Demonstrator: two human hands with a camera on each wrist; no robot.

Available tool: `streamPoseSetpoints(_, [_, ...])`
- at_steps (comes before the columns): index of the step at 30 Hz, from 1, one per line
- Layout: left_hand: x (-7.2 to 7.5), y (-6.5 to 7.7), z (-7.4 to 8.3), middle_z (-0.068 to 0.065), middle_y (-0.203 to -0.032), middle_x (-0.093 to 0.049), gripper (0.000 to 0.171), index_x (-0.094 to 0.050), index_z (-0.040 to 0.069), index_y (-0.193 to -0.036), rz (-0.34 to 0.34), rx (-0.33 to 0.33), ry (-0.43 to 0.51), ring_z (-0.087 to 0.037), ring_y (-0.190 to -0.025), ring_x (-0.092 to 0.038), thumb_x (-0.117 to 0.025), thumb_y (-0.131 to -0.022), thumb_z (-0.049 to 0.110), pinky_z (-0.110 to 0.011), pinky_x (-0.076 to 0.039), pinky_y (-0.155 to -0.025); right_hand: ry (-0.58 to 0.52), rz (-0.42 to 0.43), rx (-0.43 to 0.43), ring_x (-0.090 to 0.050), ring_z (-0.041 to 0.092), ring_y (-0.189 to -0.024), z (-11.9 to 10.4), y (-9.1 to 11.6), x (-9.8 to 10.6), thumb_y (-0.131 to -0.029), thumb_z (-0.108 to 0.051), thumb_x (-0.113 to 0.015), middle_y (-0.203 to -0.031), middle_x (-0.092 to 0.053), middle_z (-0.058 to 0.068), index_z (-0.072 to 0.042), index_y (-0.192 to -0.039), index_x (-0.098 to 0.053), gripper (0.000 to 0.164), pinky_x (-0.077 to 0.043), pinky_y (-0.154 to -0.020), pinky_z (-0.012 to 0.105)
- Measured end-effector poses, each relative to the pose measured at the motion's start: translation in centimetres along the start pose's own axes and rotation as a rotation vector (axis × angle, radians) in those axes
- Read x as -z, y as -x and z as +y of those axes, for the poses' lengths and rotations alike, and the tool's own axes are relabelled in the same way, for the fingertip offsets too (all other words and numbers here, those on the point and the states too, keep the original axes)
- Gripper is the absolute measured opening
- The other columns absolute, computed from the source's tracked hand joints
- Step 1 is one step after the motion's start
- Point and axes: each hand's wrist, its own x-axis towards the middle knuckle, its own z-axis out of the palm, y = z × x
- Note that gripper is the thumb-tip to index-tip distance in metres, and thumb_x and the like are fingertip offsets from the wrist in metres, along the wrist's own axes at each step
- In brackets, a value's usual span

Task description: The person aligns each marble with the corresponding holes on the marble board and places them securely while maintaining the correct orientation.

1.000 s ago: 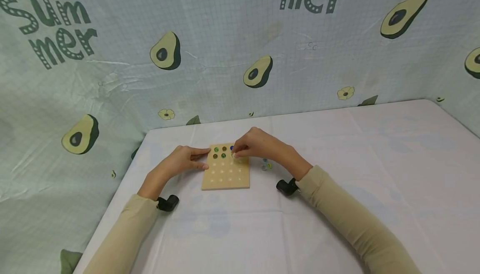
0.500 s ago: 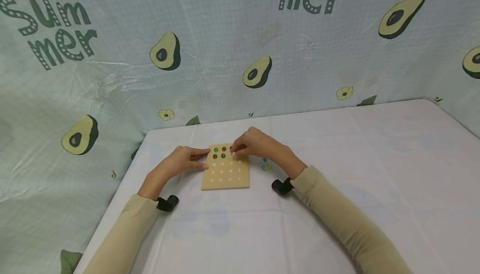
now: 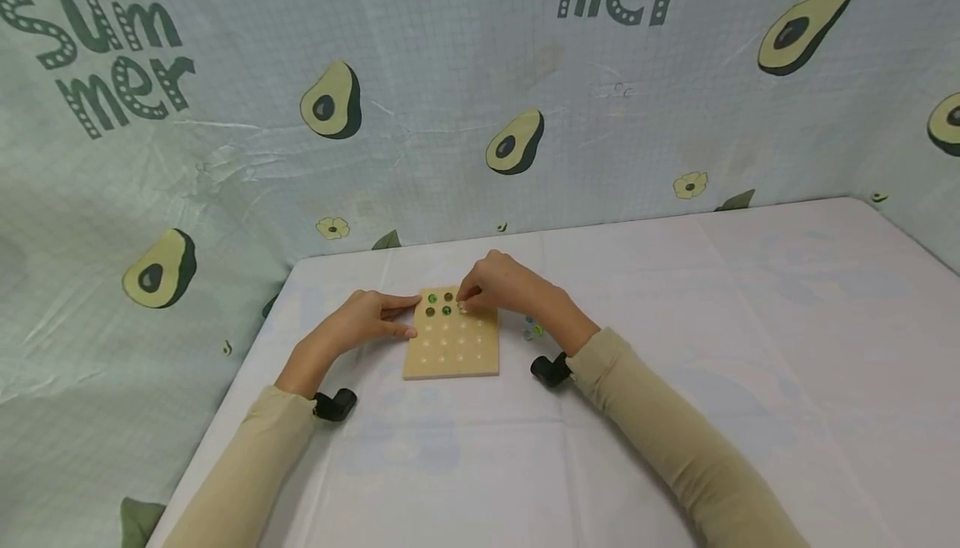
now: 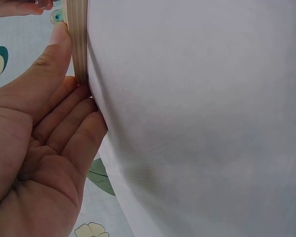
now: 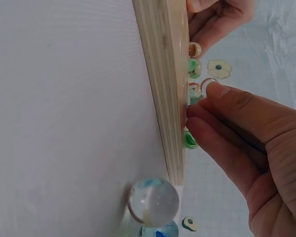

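Observation:
A square wooden board (image 3: pixel 450 367) with rows of shallow round hollows lies on the table. Green and brownish glass marbles (image 3: pixel 447 310) fill hollows in its two far rows. My left hand (image 3: pixel 363 318) touches the board's left edge, its index finger and thumb extended along it. Over the far rows, my right hand (image 3: pixel 506 281) pinches a clear marble (image 5: pixel 205 87) between thumb and fingers, close above the board. In the right wrist view another green marble (image 5: pixel 191 139) sits past the fingertips. My right fingers hide part of the far right rows in the head view.
Several loose marbles (image 3: pixel 532 329) lie on the white tablecloth (image 3: pixel 480 465) just right of the board. One clear marble (image 5: pixel 154 201) looms large in the right wrist view. Behind the table hangs a printed curtain (image 3: pixel 420 114).
My right hand has shifted slightly left and away from me with the clear marble, and now covers the blue marble seen before. My left hand and the board stay put.

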Motion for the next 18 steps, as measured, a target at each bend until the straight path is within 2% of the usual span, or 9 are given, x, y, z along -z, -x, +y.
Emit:
streamPoseSetpoints(8, [0.16,0.09,0.11,-0.008,-0.148,-0.053,0.070,-0.054,0.016,-0.149,-0.005,0.014,-0.003,-0.037,-0.143,-0.041,-0.077,-0.089,0.043,-0.053,-0.041,-0.111,0.040,-0.009,0.047,-0.070,0.008,-0.090,-0.28,-0.24,0.17,-0.093,-0.020,-0.077,-0.103,-0.078,-0.001,-0.013,-0.108,-0.082,0.017,-0.056,-0.080,0.023])
streamPoseSetpoints(15, [0.15,0.08,0.25,-0.009,-0.147,-0.053,0.069,-0.054,0.016,-0.149,-0.008,0.009,0.008,-0.036,-0.142,-0.043,-0.077,-0.089,0.041,-0.052,-0.042,-0.110,0.061,-0.013,0.060,-0.064,0.006,-0.079,-0.62,-0.22,0.33,-0.093,-0.019,-0.077,-0.098,-0.078,-0.001,-0.011,-0.104,-0.083,0.014,-0.055,-0.075,0.022])
streamPoseSetpoints(18, [0.16,0.13,0.24,-0.008,-0.147,-0.053,0.069,-0.054,0.016,-0.149,-0.009,0.009,0.012,-0.036,-0.142,-0.043,-0.077,-0.089,0.041,-0.052,-0.042,-0.110,0.070,-0.011,0.064,-0.064,0.006,-0.079,-0.58,-0.18,0.31,-0.093,-0.018,-0.077,-0.098,-0.078,-0.001,-0.011,-0.104,-0.083,0.014,-0.055,-0.076,0.022])
